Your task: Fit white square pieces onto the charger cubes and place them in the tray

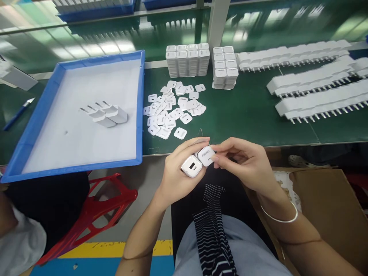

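Note:
My left hand (179, 166) is wrapped around two white plug chargers side by side, their end faces turned up toward me. The left charger (191, 166) shows a dark port and a smaller slot in its face. On the end of the other one lies a white printed cover plate (206, 154). My right hand (244, 161) pinches the right edge of this plate between thumb and forefinger; whether the plate sits fully flush I cannot tell. Just beyond my hands, loose cover plates (180, 133) are scattered in a heap on the green table (235, 122).
A blue-rimmed tray (140, 115) with two chargers (110, 117) stands left. Stacked plates (188, 61) and a second stack (225, 69) are at the back. Rows of chargers (322, 96) lie right. A blue-handled blade (18, 114) is far left. Beside a red stool (115, 199) another person shows partly.

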Available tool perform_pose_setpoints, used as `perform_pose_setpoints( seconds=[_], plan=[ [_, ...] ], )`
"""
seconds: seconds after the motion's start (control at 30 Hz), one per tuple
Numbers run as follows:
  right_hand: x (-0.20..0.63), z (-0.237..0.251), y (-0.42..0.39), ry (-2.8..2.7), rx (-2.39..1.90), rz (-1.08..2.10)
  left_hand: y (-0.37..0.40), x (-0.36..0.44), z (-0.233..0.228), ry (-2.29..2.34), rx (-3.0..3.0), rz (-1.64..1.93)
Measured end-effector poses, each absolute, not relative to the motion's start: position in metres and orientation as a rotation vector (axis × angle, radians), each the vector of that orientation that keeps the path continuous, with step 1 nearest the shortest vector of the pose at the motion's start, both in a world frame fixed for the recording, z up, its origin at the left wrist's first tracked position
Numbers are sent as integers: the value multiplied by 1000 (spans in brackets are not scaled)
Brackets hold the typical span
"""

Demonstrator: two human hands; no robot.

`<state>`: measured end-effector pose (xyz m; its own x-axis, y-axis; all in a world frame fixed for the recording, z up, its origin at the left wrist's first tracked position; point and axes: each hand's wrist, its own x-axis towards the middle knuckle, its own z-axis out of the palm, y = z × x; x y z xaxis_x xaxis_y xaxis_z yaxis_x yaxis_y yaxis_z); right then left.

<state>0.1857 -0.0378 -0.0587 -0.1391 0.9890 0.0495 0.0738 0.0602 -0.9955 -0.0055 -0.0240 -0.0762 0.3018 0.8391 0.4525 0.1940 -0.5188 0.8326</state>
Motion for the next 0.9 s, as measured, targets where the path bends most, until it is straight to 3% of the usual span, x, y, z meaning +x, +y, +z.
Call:
perform_pose_setpoints(
  seconds=[0.67, 0.9],
  plan=[
    [188, -50, -29, -1237, -1157, 1511, -23, -7, -76, 907, 1978, 1207],
    [185, -68, -27, -1275, -1191, 1402, -20, -10, -79, 881, 1931, 1242]
  ],
)
